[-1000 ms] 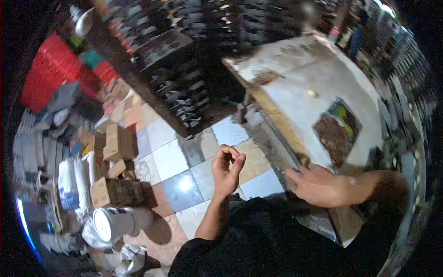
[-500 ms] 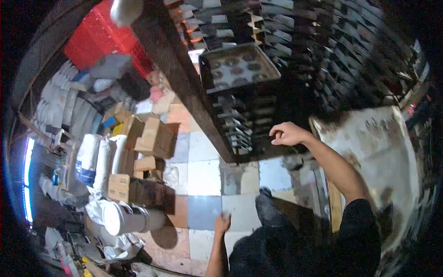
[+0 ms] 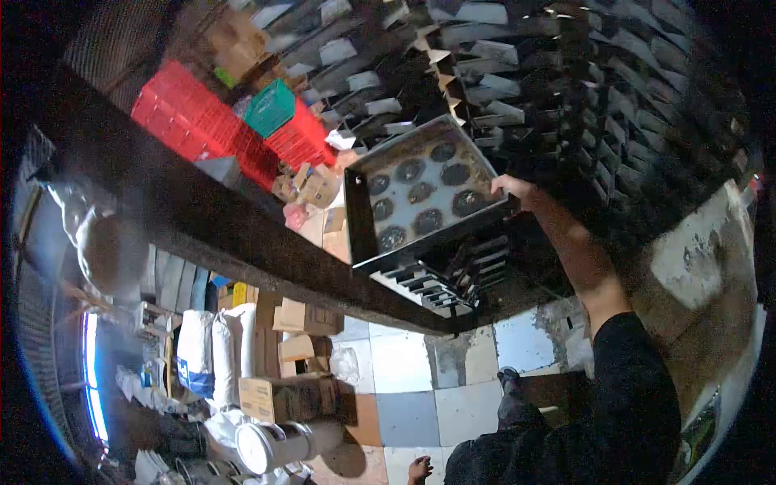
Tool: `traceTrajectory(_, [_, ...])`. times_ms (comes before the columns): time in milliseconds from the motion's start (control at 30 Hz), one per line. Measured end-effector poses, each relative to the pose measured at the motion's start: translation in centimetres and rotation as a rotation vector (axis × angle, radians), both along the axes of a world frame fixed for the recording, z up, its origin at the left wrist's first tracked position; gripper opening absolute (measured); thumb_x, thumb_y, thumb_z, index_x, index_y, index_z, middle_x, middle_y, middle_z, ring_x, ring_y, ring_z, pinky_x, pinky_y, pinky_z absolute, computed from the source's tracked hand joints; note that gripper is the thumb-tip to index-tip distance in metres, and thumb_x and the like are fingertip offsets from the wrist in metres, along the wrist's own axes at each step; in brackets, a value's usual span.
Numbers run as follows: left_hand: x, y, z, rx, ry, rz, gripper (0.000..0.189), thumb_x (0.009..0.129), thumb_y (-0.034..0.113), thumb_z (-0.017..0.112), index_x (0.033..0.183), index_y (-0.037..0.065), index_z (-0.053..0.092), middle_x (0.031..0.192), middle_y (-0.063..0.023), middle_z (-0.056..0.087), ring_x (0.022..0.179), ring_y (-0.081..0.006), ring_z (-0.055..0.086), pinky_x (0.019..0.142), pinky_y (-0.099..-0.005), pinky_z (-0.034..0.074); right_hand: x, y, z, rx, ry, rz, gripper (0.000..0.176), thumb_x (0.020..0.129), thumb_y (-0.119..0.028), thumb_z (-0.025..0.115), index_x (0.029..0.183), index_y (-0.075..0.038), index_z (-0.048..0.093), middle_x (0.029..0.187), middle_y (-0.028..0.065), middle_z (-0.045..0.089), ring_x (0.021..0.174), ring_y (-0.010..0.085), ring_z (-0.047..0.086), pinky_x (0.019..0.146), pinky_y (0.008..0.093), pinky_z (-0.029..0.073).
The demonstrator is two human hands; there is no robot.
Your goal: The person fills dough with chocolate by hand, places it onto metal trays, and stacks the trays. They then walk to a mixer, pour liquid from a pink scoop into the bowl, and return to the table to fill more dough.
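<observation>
dark tray: at the top of the trays stack (image 3: 485, 263), can't tell if it's resting or lifted, honestly
in the tray (image 3: 402, 208): nine dark round patches (image 3: 420, 192) on a pale base, holes or contents, no clue
right hand (image 3: 515, 190): grip's closed on the tray's near right corner
left hand (image 3: 420, 468): down low, can't tell its grip
crates: red ones (image 3: 194, 113) plus a green one (image 3: 271, 109), insides hidden

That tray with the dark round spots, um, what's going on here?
A person's right hand is at the right rim of the tray, fingers against the edge; whether it bears weight isn't clear. The left hand hangs low, away from the tray, with nothing visible in it.
</observation>
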State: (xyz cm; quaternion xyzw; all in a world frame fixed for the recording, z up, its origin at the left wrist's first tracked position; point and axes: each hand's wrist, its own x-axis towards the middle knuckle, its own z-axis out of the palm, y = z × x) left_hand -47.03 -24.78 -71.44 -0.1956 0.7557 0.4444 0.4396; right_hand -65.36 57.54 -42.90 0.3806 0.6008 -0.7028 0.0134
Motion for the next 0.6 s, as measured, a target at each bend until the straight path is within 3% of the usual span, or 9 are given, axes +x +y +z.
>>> traceTrajectory(33, [-0.7, 0.6, -0.1, 0.032, -0.002, 0.022, 0.036, 0.092, 0.035, 0.059, 0.118, 0.011, 0.061, 0.078, -0.0025, 0.058, 0.062, -0.0151, 0.058, 0.047, -0.0303, 0.047, 0.7, 0.3, 1.5, -0.08, -0.017, 0.004, 0.055, 0.074, -0.043, 0.065, 0.118, -0.012, 0.054, 0.112, 0.0123, 0.054, 0.094, 0.027, 0.058, 0.073, 0.0449, 0.054])
traceTrajectory(100, [-2.4, 2.0, -0.3, 0.031, -0.033, 0.036, 0.03, 0.092, 0.033, 0.058, 0.112, 0.011, 0.062, 0.076, -0.0025, 0.057, 0.06, -0.0148, 0.057, 0.046, -0.0297, 0.046, 3.6, 0.7, 1.7, 0.458, 0.754, 0.304, 0.026, 0.074, -0.037, 0.062, 0.092, -0.019, 0.057, 0.094, 0.0036, 0.057, 0.083, 0.0236, 0.06, 0.066, 0.0426, 0.053])
traceTrajectory(167, [-4.4, 3.0, -1.5, 0.261, -0.002, -0.009, 0.025, 0.093, 0.03, 0.057, 0.106, 0.011, 0.062, 0.074, -0.002, 0.056, 0.058, -0.0146, 0.056, 0.045, -0.0295, 0.045, 5.8, -1.1, 5.9, 0.263, 0.787, 0.167, 0.019, 0.074, -0.036, 0.059, 0.085, -0.02, 0.057, 0.093, 0.0027, 0.056, 0.087, 0.0241, 0.058, 0.072, 0.0456, 0.05])
traceTrajectory(300, [-6.7, 3.1, -3.8, 0.422, 0.048, -0.093, 0.019, 0.094, 0.027, 0.055, 0.1, 0.011, 0.062, 0.067, -0.0008, 0.052, 0.051, -0.0142, 0.051, 0.043, -0.0289, 0.042, 14.8, -7.9, 14.3, 0.282, 0.168, -0.376, 0.019, 0.072, -0.038, 0.059, 0.08, -0.021, 0.058, 0.098, 0.0057, 0.054, 0.112, 0.0284, 0.046, 0.095, 0.0572, 0.031])
traceTrajectory(333, [-8.4, 3.4, -4.8, 0.289, -0.184, -0.145, 0.031, 0.094, 0.031, 0.056, 0.116, 0.01, 0.059, 0.072, -0.0043, 0.056, 0.056, -0.0154, 0.053, 0.046, -0.0292, 0.043, 18.0, -10.0, 16.7, 0.289, 0.077, -0.484, 0.019, 0.07, -0.038, 0.059, 0.079, -0.021, 0.058, 0.099, 0.0067, 0.054, 0.117, 0.0296, 0.042, 0.099, 0.0592, 0.024])
traceTrajectory(367, [-9.1, 3.6, -5.4, 0.232, -0.19, -0.138, 0.031, 0.092, 0.03, 0.057, 0.114, 0.009, 0.06, 0.077, -0.006, 0.058, 0.06, -0.0183, 0.055, 0.049, -0.032, 0.045, 21.3, -11.7, 17.6, 0.29, 0.096, -0.533, 0.019, 0.068, -0.037, 0.059, 0.078, -0.021, 0.058, 0.101, 0.0083, 0.054, 0.121, 0.031, 0.038, 0.102, 0.06, 0.018])
traceTrajectory(433, [-9.2, 4.1, -6.3, 0.113, -0.189, -0.108, 0.03, 0.089, 0.027, 0.06, 0.11, 0.007, 0.062, 0.088, -0.0095, 0.062, 0.067, -0.0242, 0.06, 0.056, -0.0374, 0.049, 28.9, -14.3, 18.5, 0.384, 0.327, -0.457, 0.019, 0.063, -0.035, 0.06, 0.071, -0.018, 0.056, 0.094, 0.0066, 0.057, 0.102, 0.0266, 0.049, 0.094, 0.0496, 0.033])
traceTrajectory(500, [-9.6, 4.1, -8.5, 0.12, -0.244, -0.222, 0.032, 0.089, 0.037, 0.057, 0.111, 0.014, 0.062, 0.086, -0.0083, 0.06, 0.069, -0.0273, 0.059, 0.06, -0.04, 0.049, 36.3, -21.3, 21.8, 0.098, 0.466, -0.622, 0.019, 0.065, -0.033, 0.059, 0.072, -0.016, 0.057, 0.073, 0.0005, 0.058, 0.074, 0.0157, 0.055, 0.075, 0.0309, 0.045])
traceTrajectory(600, [-8.7, 3.1, -8.8, 0.132, -0.125, -0.501, 0.034, 0.089, 0.033, 0.055, 0.115, 0.012, 0.06, 0.09, -0.0111, 0.061, 0.073, -0.027, 0.061, 0.059, -0.0404, 0.05, 46.9, -32.2, 23.8, 0.357, 0.737, -0.944, 0.019, 0.071, -0.031, 0.06, 0.079, -0.014, 0.059, 0.082, 0.0034, 0.058, 0.081, 0.0182, 0.057, 0.076, 0.0358, 0.048])
